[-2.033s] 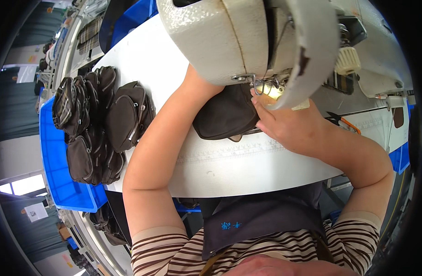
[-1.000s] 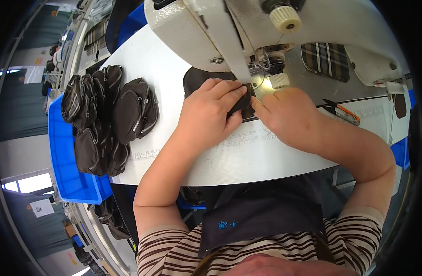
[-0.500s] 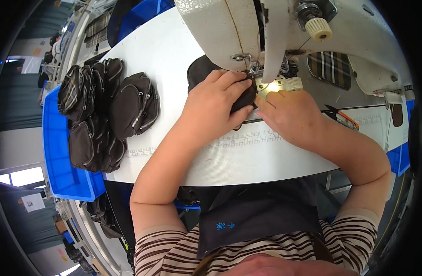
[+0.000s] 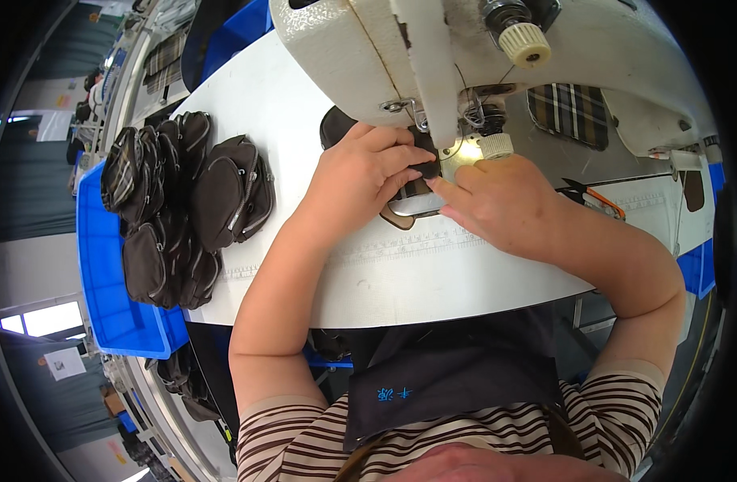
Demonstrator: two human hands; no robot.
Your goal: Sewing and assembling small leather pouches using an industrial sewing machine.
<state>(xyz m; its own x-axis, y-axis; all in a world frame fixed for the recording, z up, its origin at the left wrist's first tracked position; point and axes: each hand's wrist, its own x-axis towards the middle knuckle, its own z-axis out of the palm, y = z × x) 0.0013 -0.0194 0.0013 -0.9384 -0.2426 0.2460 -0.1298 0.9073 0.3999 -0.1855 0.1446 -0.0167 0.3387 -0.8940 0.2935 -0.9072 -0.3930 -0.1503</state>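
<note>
A dark brown fabric piece [image 4: 334, 129] lies under the needle area of the white sewing machine [image 4: 352, 56], with a narrow tan-edged part [image 4: 399, 218] sticking out at its front. My left hand [image 4: 362, 175] is closed on the fabric, fingers bent over a folded dark section left of the presser foot. My right hand [image 4: 501, 201] is closed beside it, fingers curled, index fingertip at the fabric's right edge; what it pinches is partly hidden. A lit metal plate [image 4: 466, 150] shows between the hands and the machine.
Several dark brown zipped pouches [image 4: 232, 193] are piled at left over a blue bin [image 4: 127, 328]. A plaid piece [image 4: 568, 116] lies behind at right, near orange-handled snips [image 4: 600, 198]. The white table [image 4: 368, 289] has a printed ruler along it. Another blue bin [image 4: 696, 267] is at far right.
My left hand came out from behind the machine head onto the fabric. Over the last half second it shifted slightly left, exposing more of the piece's front part. My right fingers stay at the edge.
</note>
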